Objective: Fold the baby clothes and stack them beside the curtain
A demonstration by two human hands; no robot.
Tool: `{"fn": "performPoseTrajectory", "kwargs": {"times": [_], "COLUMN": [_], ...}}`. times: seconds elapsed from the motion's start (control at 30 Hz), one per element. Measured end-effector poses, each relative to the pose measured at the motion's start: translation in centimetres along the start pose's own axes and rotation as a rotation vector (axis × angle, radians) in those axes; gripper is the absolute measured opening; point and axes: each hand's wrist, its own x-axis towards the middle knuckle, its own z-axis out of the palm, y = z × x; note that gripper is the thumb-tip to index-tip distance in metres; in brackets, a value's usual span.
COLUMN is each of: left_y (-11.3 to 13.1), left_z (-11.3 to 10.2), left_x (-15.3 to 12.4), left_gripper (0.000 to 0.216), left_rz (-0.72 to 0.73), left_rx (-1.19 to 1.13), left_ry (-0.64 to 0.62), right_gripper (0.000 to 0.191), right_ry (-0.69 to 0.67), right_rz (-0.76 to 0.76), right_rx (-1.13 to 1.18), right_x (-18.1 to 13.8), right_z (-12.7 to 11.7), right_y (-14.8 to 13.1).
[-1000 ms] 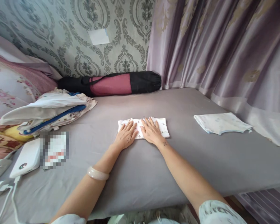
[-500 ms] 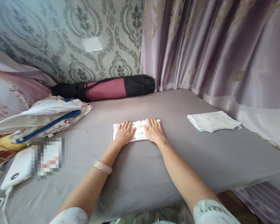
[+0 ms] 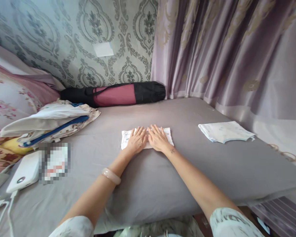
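A small folded white cloth with a fine print [image 3: 169, 136] lies flat on the grey bed sheet [image 3: 162, 184] in front of me. My left hand [image 3: 137, 142] rests palm-down on the cloth's middle left, fingers stretched out. Beside it, my right hand [image 3: 157, 139] presses flat on the middle right, fingers spread. The two hands are close together, thumbs nearly touching. A pale bangle [image 3: 110, 175] sits on my left wrist.
A second folded white cloth [image 3: 224, 131] lies to the right near the curtain [image 3: 236, 56]. A black and red roll bag [image 3: 115, 93] lies along the wall. Piled clothes and pillows [image 3: 46, 121], a white power bank [image 3: 23, 171] and cables sit at left.
My hands had spread apart toward the cloth's ends half a second ago; now they have slid back together at its middle. The camera shifted slightly.
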Motion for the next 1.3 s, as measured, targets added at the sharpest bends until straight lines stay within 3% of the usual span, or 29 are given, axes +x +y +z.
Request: {"fn": "performPoseTrajectory", "kwargs": {"times": [0.13,0.23,0.4,0.57,0.83,1.1,1.3], "left_y": [0.3,-0.6,-3.8,-6.9,-9.2,-9.6,-10.2], "left_z": [0.5,0.0,-2.8,-5.1,-4.4,-4.7,-6.6], "left_x": [-0.3,0.3,1.9,3.0,4.6,4.4,3.6], "left_gripper": [0.052,0.051,0.043,0.036,0.048,0.041,0.042], "left_rz": [0.027,0.038,-0.118,-0.211,-0.285,-0.307,-0.26], "left_rx": [-0.007,-0.042,-0.024,0.008,-0.307,-0.423,-0.653], "left_ry": [-0.062,-0.122,-0.159,-0.367,-0.461,-0.447,-0.434], "right_gripper": [0.055,0.055,0.046,0.039,0.038,0.031,0.019], "right_ry": [-0.033,-0.096,-0.072,-0.272,-0.418,-0.402,-0.295], "right_rz": [-0.026,-0.038,0.031,0.114,0.219,0.19,0.086], "right_rx": [0.02,0.073,0.061,-0.056,-0.038,0.054,0.392], "right_x": [-0.2,0.3,1.6,2.8,4.8,5.0,4.2], "right_z": [1.0,0.5,-2.4,-3.9,-4.6,-5.7,-6.6], "right_y": [-0.6,0.2,3.7,6.7,7.1,7.7,9.4]}}
